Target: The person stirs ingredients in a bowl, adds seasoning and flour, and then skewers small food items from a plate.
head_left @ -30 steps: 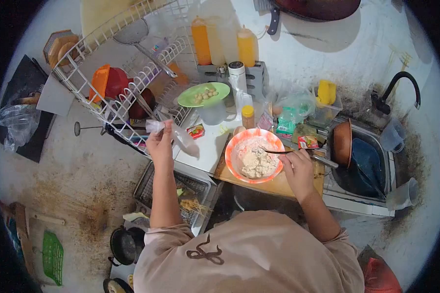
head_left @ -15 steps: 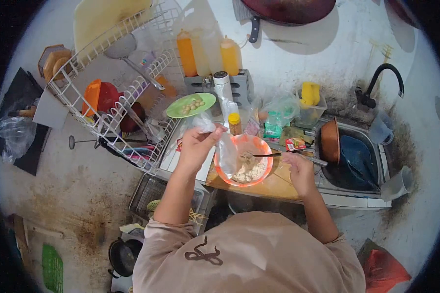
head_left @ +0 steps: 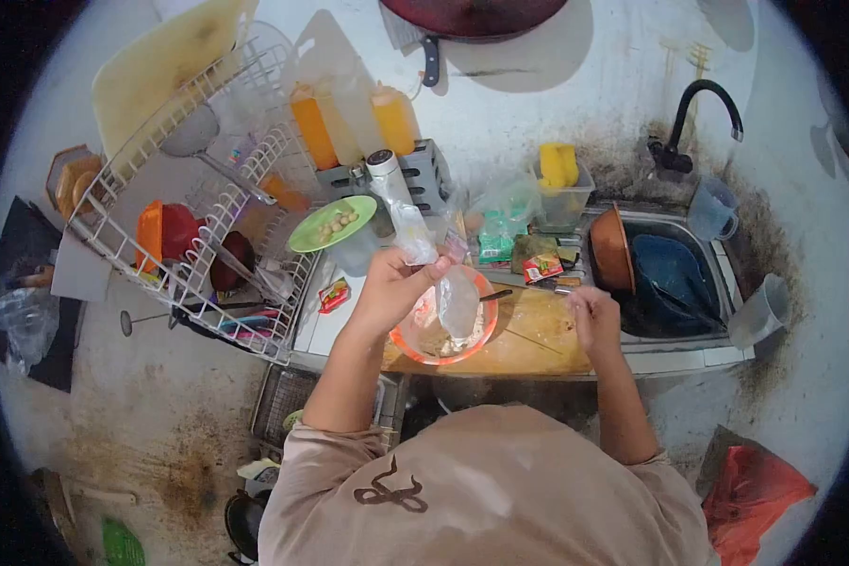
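Pinched between the thumb and fingers of my left hand (head_left: 393, 292) is a clear plastic bag (head_left: 457, 302), which hangs over the orange-and-white bowl (head_left: 443, 355). Part of the bowl's pale contents is hidden by the bag. A dark spoon handle (head_left: 496, 295) sticks out over the bowl's right rim. My right hand (head_left: 592, 316) is over the right part of the wooden board (head_left: 542, 330), its fingers curled near a knife handle (head_left: 568, 281); whether they hold anything is too small to tell. Behind my left hand is a green plate (head_left: 302, 231) with several small pale balls.
On the left stands a white dish rack (head_left: 208, 241). Sauce bottles (head_left: 313, 123) and a white flask (head_left: 387, 177) are at the back. Seasoning packets (head_left: 541, 268) lie behind the board. At the right is a sink (head_left: 670, 325) with a brown bowl (head_left: 612, 249) and black tap (head_left: 674, 158).
My right hand has moved away from the spoon handle, to the right. The bag stays in my left hand and now hangs more in front of the bowl's middle. The view has shifted.
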A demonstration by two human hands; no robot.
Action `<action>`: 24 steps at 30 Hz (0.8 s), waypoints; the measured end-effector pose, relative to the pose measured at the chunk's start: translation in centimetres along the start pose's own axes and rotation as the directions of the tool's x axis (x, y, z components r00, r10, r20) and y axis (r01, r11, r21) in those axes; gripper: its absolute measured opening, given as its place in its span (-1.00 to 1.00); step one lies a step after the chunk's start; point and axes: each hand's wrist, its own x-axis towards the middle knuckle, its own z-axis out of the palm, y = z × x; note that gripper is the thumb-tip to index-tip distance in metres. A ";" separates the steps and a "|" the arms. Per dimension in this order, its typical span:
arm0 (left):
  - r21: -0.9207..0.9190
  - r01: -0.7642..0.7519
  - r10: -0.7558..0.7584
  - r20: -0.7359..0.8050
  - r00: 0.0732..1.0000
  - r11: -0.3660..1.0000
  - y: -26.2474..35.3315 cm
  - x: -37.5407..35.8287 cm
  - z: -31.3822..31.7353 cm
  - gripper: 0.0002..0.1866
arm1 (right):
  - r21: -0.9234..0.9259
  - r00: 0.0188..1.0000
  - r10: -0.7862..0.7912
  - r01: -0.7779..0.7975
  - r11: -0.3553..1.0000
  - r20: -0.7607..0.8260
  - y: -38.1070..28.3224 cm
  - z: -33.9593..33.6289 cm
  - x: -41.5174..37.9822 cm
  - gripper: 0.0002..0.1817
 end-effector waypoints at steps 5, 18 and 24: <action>0.065 0.002 -0.006 0.060 0.998 0.998 -0.1 -0.1 0.2 -0.82 | 0.072 0.979 -0.092 0.106 0.992 -0.181 1.4 -0.9 0.3 -0.92; 0.054 -0.023 0.021 0.034 0.999 0.998 0.6 -0.6 0.0 -0.82 | 0.017 0.993 0.044 -0.042 0.999 -0.107 2.5 -5.6 1.6 -0.84; 0.101 -0.009 0.004 0.046 0.999 0.995 1.0 -0.7 -0.1 -0.81 | 0.102 0.998 0.047 -0.043 0.994 -0.037 3.4 -4.4 1.4 -0.93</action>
